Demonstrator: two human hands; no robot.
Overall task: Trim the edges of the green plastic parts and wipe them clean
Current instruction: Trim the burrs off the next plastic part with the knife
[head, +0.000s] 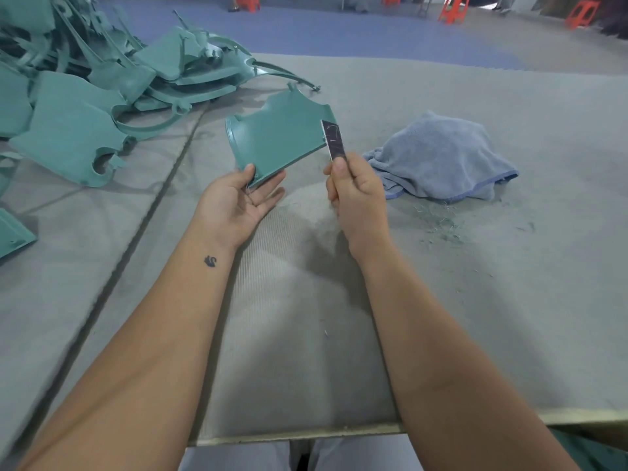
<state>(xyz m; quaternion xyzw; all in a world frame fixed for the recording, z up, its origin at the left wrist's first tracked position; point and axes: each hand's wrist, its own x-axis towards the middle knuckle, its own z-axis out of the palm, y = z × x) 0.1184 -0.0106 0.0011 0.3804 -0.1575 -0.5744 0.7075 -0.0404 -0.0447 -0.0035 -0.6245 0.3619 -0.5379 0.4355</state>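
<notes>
Head view of a trimming station. The left hand (243, 195) held 1 green plastic part (277, 137) by its near corner, thumb curled over the top face and fingers beneath it, so that the part stood raised above the grey table mat (306, 334) and tilted away from the person. The right hand (353, 192) was closed round a bare blade (333, 139), thumb pressed along its flat side; the blade pointed up and away, and its slanted tip lay against the right edge of the held part, near that part's far right corner.

Relative to the held part: a pile of green parts (102, 86) lay to its left and beyond it, heaped and overlapping, several with thin curved runners attached. A further green piece (13, 236) lay nearer the person, at the left border of the view. A crumpled blue cloth (441, 158) lay on the mat to its right, just past the right hand and apart from it. Fine green shavings (441, 229) were scattered on the mat in front of the cloth. A dark seam (136, 239) in the mat ran diagonally on the left side, passing under the pile. Orange stools (455, 8) stood on the floor far beyond, at the top of the view.
</notes>
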